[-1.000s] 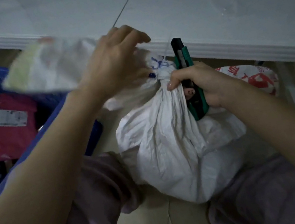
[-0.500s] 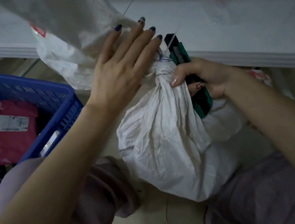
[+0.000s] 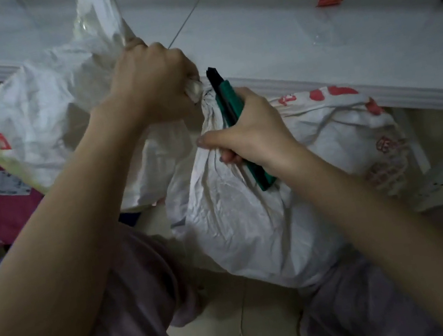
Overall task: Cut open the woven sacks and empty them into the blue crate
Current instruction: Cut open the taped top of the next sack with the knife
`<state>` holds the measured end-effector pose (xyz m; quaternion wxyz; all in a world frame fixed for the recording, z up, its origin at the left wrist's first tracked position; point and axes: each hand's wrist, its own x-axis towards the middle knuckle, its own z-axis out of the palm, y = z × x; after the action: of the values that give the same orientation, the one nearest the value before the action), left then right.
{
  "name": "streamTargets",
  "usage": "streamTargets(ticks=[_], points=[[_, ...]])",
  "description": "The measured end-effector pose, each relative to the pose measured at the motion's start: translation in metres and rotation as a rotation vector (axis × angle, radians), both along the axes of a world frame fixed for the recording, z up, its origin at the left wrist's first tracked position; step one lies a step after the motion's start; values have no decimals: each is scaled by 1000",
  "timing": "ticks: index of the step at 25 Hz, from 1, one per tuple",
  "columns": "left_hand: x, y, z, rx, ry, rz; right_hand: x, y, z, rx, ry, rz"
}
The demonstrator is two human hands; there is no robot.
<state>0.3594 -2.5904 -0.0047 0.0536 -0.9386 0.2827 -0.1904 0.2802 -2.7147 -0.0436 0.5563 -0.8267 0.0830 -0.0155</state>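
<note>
Now left hand point(image 3: 157, 81) clamps sack point(image 3: 241, 217) at neck; right hand point(image 3: 252, 129) grips knife point(image 3: 228, 101). I read cutting step; next, blade across neck.

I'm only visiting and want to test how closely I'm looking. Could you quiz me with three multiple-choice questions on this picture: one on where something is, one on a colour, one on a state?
1. Where is the tip of the knife?
A) at the neck of the sack
B) in the crate
C) on the floor

2. What colour is the knife's body?
A) red
B) green
C) yellow

3. What is the left hand doing?
A) lying flat
B) gripping the bunched sack top
C) holding a parcel

Answers:
1 A: the black tip sits against the gathered neck, with the knife held in the right hand.
2 B: green shows above and below the fingers.
3 B: its fingers curl round the bunched fabric.
</note>
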Motion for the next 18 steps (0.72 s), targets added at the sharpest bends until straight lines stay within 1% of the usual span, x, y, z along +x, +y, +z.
streamTargets(ticks=[2, 4, 7, 9, 11, 15, 18], points=[[-1, 7, 0, -102, 124, -49, 7, -5, -1, -21, -13, -5], [-2, 14, -2, -225, 262, -110, 13, -18, 1, 6, -17, 38], [2, 19, -5, -374, 504, -217, 20, -36, 4, 87, 9, 172], [3, 19, -7, -429, 655, -284, 25, -41, 3, 140, 44, 256], [2, 18, -10, -494, 777, -308, 28, -44, 0, 173, 72, 323], [1, 16, -15, -554, 939, -315, 32, -50, -5, 232, 144, 380], [5, 14, -14, -488, 917, -261, 37, -54, -8, 239, 184, 374]])
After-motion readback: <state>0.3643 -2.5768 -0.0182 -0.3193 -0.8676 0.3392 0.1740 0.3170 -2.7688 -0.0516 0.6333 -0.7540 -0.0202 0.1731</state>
